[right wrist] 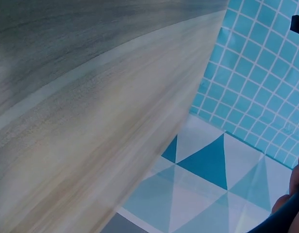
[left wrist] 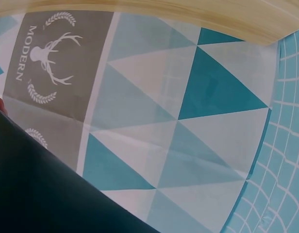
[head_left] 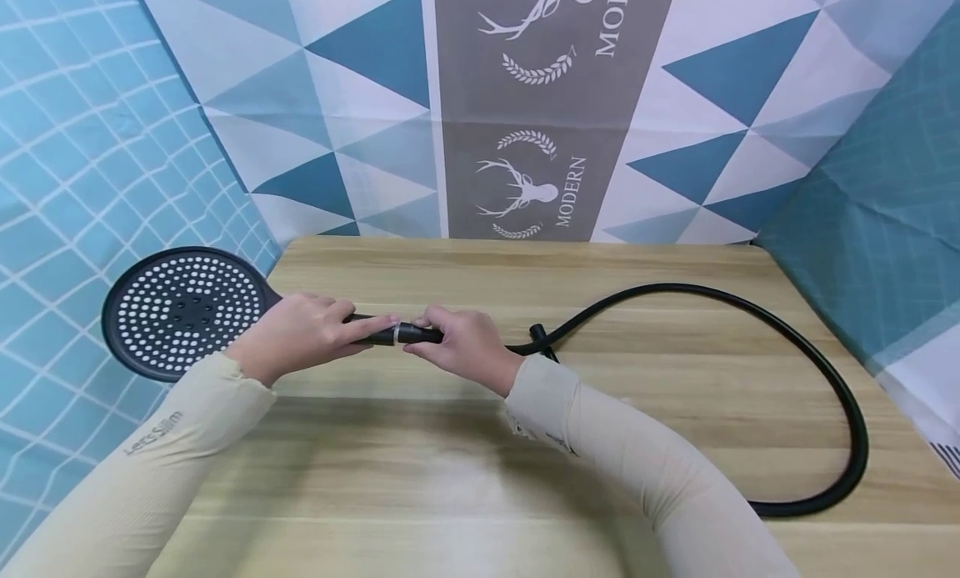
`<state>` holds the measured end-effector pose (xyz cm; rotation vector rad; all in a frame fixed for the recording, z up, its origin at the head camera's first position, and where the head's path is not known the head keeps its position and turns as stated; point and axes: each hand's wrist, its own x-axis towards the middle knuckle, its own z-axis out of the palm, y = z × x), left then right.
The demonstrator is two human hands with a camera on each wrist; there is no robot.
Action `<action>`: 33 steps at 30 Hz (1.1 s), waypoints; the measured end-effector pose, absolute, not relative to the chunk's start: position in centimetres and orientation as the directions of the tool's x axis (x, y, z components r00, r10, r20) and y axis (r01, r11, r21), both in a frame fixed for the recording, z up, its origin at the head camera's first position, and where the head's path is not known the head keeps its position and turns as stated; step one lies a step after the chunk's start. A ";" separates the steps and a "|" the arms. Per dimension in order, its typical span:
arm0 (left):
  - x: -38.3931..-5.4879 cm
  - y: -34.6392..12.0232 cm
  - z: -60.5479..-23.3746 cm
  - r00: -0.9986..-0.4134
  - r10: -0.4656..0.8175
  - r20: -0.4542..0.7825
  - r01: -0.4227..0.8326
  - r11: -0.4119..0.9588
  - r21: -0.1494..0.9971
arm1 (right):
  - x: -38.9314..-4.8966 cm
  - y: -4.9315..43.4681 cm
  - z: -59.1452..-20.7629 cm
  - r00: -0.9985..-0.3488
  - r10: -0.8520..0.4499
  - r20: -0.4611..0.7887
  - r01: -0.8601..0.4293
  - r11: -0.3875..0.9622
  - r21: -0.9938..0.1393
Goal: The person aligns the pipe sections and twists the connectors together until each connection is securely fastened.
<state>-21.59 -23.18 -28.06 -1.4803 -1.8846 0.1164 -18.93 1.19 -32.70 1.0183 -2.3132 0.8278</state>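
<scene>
A black handheld shower head (head_left: 191,311) with a round, white-dotted face extends to the left, past the tabletop's left side. My left hand (head_left: 300,332) grips its handle (head_left: 375,330), index finger stretched along it toward a light ring at the joint. At the handle's end, my right hand (head_left: 468,344) pinches the black hose connector (head_left: 420,334) between thumb and fingers. From there the black hose (head_left: 675,288) arcs away to the right. In the right wrist view, fingers (right wrist: 297,177) and a dark stretch of hose (right wrist: 280,216) show at the right edge.
A short black cylindrical piece (head_left: 538,334) lies beside the hose, just beyond the right wrist. Under both hands is a light wood-grain tabletop (head_left: 420,461). Blue tile-patterned sheeting (head_left: 67,186) rises at the left, and triangle-patterned sheeting (head_left: 375,69) stands behind.
</scene>
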 end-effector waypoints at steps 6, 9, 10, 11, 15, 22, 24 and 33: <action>-21.6 -23.0 -27.9 -0.068 0.870 0.489 0.823 0.326 -0.465 | -19.0 1.3 -32.6 -0.593 -0.487 0.641 -0.786 0.524 -0.329; -21.8 -23.0 -27.8 -0.054 0.869 0.491 0.827 0.315 -0.467 | -18.9 1.3 -32.4 -0.615 -0.484 0.623 -0.771 0.536 -0.345; -21.9 -23.0 -27.8 -0.049 0.869 0.492 0.827 0.312 -0.468 | -18.8 1.3 -32.2 -0.623 -0.483 0.615 -0.765 0.538 -0.353; -21.9 -23.0 -27.8 -0.045 0.869 0.493 0.825 0.311 -0.472 | -18.8 1.3 -32.1 -0.631 -0.483 0.607 -0.760 0.543 -0.358; -22.0 -23.2 -27.9 -0.043 0.871 0.489 0.822 0.309 -0.479 | -18.7 1.2 -32.0 -0.638 -0.505 0.581 -0.747 0.589 -0.309; -21.9 -23.1 -28.0 -0.049 0.875 0.481 0.818 0.312 -0.483 | -18.5 1.3 -32.1 -0.656 -0.523 0.544 -0.728 0.628 -0.275; -21.9 -23.0 -28.0 -0.048 0.877 0.478 0.818 0.309 -0.484 | -18.5 1.3 -32.0 -0.674 -0.521 0.524 -0.718 0.630 -0.296; -21.5 -23.1 -27.6 -0.052 0.885 0.463 0.808 0.310 -0.501 | -18.4 1.1 -32.3 -0.650 -0.510 0.563 -0.718 0.655 -0.235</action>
